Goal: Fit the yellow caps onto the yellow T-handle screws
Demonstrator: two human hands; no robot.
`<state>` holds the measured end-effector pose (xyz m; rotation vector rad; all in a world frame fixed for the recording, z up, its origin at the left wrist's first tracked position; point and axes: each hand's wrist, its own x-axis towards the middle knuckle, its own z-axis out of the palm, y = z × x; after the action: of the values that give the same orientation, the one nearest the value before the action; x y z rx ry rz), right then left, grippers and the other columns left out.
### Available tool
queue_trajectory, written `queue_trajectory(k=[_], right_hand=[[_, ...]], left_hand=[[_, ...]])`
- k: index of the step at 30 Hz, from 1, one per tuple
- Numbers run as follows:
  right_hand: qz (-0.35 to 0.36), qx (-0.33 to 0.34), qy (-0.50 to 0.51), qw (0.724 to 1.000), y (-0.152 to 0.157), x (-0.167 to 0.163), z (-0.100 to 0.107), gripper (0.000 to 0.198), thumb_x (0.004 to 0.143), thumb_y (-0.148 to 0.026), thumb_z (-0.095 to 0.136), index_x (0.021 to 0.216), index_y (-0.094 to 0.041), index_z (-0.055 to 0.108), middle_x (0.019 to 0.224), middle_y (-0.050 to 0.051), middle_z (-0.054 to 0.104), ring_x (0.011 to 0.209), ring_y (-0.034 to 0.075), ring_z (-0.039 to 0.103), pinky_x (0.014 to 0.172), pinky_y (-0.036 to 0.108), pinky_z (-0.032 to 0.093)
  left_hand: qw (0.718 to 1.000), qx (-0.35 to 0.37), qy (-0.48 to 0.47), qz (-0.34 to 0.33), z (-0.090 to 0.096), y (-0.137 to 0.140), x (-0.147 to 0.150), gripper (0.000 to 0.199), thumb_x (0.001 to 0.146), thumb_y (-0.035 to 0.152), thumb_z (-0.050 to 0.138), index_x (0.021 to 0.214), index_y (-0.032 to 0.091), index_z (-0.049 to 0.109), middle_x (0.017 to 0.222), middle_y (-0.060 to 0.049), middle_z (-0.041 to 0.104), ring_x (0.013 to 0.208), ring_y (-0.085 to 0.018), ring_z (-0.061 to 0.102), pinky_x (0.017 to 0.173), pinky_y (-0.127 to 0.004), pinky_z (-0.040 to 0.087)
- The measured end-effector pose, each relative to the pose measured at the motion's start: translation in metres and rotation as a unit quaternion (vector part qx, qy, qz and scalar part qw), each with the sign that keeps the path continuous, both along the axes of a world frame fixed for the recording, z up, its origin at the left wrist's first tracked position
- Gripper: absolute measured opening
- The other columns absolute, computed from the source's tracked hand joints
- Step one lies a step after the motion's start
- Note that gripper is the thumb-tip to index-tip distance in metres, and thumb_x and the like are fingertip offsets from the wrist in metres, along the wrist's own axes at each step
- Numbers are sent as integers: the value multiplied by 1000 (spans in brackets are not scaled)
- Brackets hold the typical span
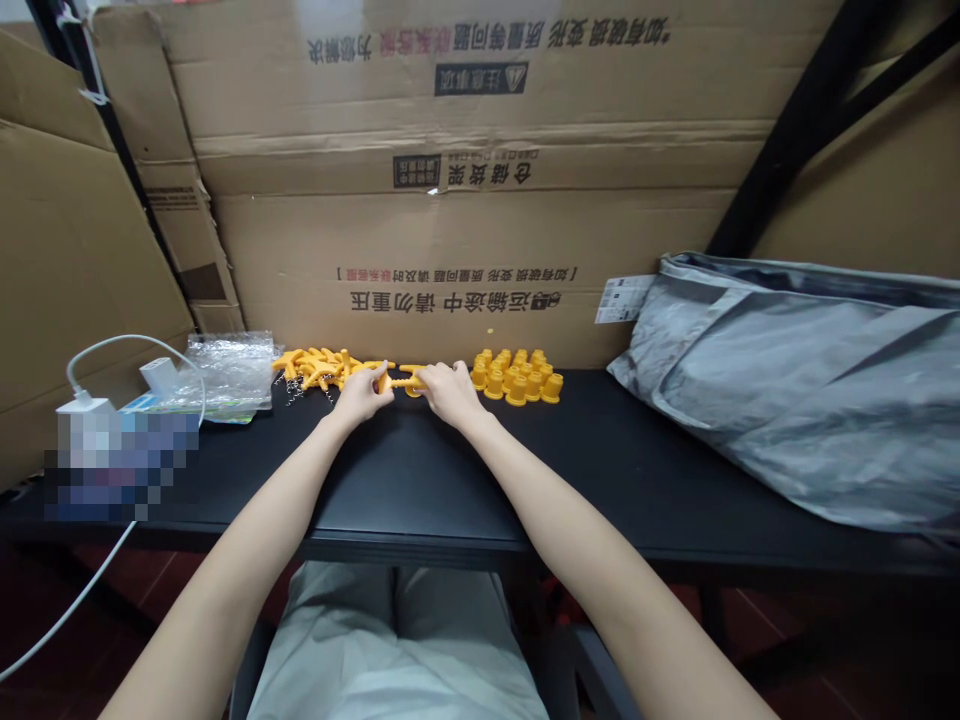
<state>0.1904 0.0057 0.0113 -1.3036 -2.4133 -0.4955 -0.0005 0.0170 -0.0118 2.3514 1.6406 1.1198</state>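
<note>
Over the black table, my left hand [362, 395] pinches a small yellow plastic piece [385, 383] between thumb and fingers. A short yellow ridged, twisted-looking rod [403, 383] spans the gap to my right hand [451, 391], whose fingers are closed on its other end. How the piece and the rod meet is too small to tell. Just left of my left hand lies a heap of yellow branched plastic pieces [319, 368], with thin spiral metal bits [292, 390] at its front. Several yellow flanged cups [517, 386] stand in rows to the right of my right hand.
At left are a clear plastic bag [231, 370], a white charger [88, 425] with its cable, and a blurred-out item [124, 475]. A large grey bag [810, 390] fills the right side. Cardboard [465, 230] walls off the back of the table [420, 490].
</note>
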Motion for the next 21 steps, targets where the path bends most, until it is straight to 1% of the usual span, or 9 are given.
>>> queue_trajectory(k=[2,5,7,9,11,13,17,19,21], right_hand=[[3,13,-6,1000,1,-1,-1,22,93,-20,45,107,-15,62,99,10,66,93,23,51,77,35,23],[16,36,-19,999,2,-3,-4,21,94,-20,44,105,-16,62,100,10,66,93,23,50,79,36,23],[22,43,-28,998,3,-4,-5,20,94,-20,45,105,-16,62,102,11,66,94,23,50,80,36,24],[22,42,-31,998,3,-4,-6,19,93,-21,47,105,-16,61,103,11,66,95,23,51,81,37,24],[21,38,-30,999,2,-5,-6,19,93,-22,48,105,-16,61,105,12,66,96,24,51,82,37,24],[15,29,-27,999,2,-6,-6,19,93,-23,49,105,-14,61,107,13,66,97,24,52,84,37,25],[-4,-8,-27,1000,0,-5,-7,24,94,-25,47,109,-10,59,111,15,64,99,25,53,83,36,27],[-5,-19,-27,999,0,-3,-6,24,95,-24,45,110,-11,59,111,16,63,99,25,52,81,35,28],[-3,-17,-24,1000,-1,-1,-4,23,94,-22,44,109,-11,58,109,15,63,99,25,52,81,35,28]], left_hand=[[999,-36,-34,-7,2,0,-1,49,69,23,58,116,12,65,60,4,56,56,-10,49,58,-21,40],[993,-102,-63,7,6,0,-4,45,64,22,60,106,9,69,53,5,51,51,-9,46,56,-21,39],[988,-136,-73,15,8,-1,-6,47,64,22,60,108,8,69,50,5,49,48,-8,44,54,-22,38],[986,-147,-77,15,8,-2,-7,51,65,24,60,113,8,67,51,5,50,48,-8,45,54,-22,39],[989,-130,-70,22,8,-2,-7,53,65,23,62,116,9,65,54,4,54,51,-9,48,57,-22,41],[995,-83,-50,30,6,-3,-6,51,66,23,62,115,10,66,60,2,60,57,-11,53,61,-23,43],[999,27,6,30,3,-4,-1,33,74,21,56,103,14,71,81,-5,70,72,-15,60,75,-26,47],[999,37,22,25,1,-5,1,32,77,21,54,104,15,71,88,-7,71,77,-16,62,79,-28,49],[999,25,30,12,-1,-7,2,36,80,23,53,112,15,67,96,-8,72,82,-17,64,83,-30,49]])
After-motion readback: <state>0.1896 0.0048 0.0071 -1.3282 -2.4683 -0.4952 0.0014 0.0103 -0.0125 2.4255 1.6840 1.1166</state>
